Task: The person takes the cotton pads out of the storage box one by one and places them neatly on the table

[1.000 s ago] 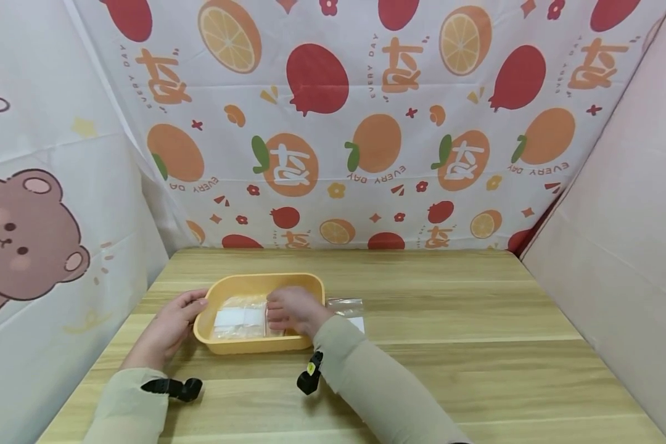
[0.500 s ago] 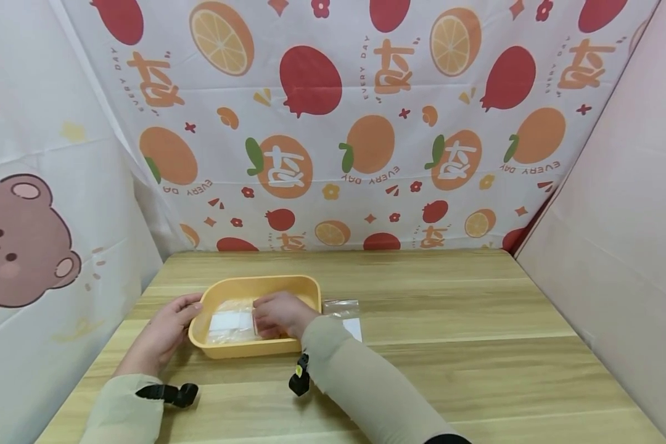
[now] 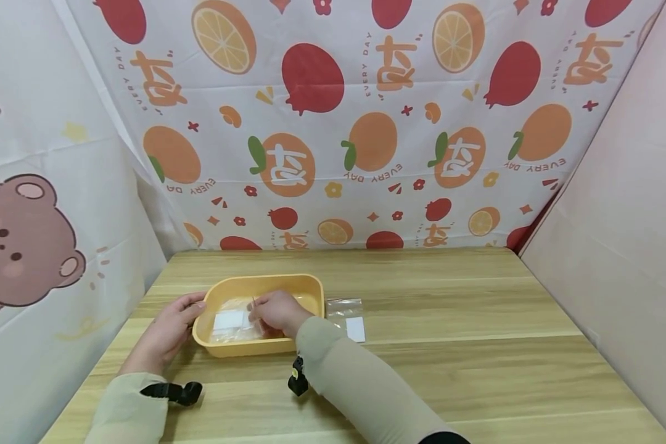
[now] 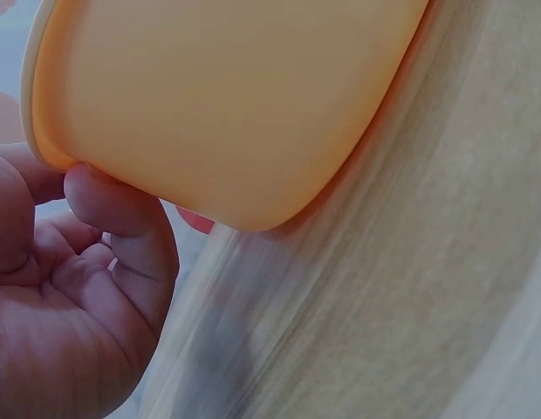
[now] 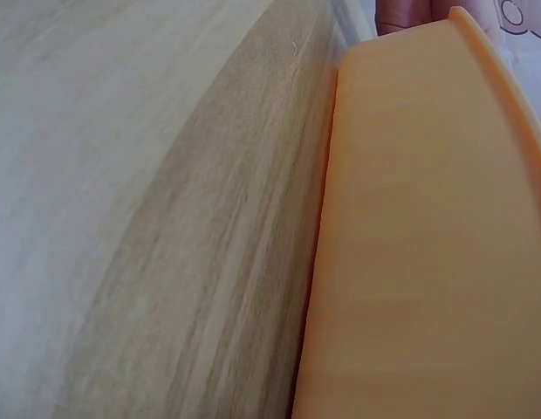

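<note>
Head: left grip [image 3: 165, 325] round tray rim [image 3: 255, 279], right grip [image 3: 280, 311] pinching packet [image 3: 262, 328], broad tabletop [image 3: 455, 357] rightward

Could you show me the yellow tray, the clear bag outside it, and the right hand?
Yellow tray [image 3: 250, 349]: head view, front wall.
Clear bag [image 3: 341, 311]: head view, clear plastic.
Right hand [image 3: 280, 310]: head view, middle of the hand.

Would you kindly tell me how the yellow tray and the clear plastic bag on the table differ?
The yellow tray is opaque; the clear plastic bag is see-through with a white patch. The tray is larger and high-sided, the bag smaller and flat. Both rest on the wooden table.
</note>
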The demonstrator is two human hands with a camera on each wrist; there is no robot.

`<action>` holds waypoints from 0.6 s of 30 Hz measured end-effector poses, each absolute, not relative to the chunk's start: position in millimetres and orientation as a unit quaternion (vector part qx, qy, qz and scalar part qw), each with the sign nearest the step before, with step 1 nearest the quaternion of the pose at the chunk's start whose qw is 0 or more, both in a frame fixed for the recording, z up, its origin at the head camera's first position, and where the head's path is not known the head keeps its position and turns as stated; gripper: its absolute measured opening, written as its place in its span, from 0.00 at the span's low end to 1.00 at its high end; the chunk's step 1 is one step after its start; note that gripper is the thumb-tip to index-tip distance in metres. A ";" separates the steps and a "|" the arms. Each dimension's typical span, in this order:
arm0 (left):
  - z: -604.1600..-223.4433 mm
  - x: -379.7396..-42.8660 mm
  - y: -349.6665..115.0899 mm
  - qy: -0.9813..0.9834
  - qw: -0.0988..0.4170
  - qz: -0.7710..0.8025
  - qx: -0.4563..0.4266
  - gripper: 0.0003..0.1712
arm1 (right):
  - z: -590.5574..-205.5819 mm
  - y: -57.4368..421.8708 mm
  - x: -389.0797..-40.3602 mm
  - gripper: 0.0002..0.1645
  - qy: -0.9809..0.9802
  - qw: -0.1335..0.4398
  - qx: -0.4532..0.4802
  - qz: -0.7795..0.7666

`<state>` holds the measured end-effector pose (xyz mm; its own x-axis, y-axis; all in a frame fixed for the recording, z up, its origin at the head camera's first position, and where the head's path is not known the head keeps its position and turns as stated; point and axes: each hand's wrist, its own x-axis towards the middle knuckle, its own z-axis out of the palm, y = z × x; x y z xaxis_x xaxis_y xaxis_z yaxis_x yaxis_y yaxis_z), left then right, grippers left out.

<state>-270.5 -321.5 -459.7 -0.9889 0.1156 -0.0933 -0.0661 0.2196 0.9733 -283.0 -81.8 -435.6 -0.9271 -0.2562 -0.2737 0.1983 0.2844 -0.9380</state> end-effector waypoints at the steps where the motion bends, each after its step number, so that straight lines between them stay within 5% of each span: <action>1: -459.4 -270.5 -321.8 0.777 0.070 0.625 0.017 0.35 | -435.1 -82.0 -282.9 0.07 0.777 0.185 -0.021 -0.602; 18: -456.2 -269.3 -320.2 0.772 0.065 0.632 0.008 0.34 | -410.6 -29.0 -280.6 0.13 0.727 0.023 -0.128 -0.674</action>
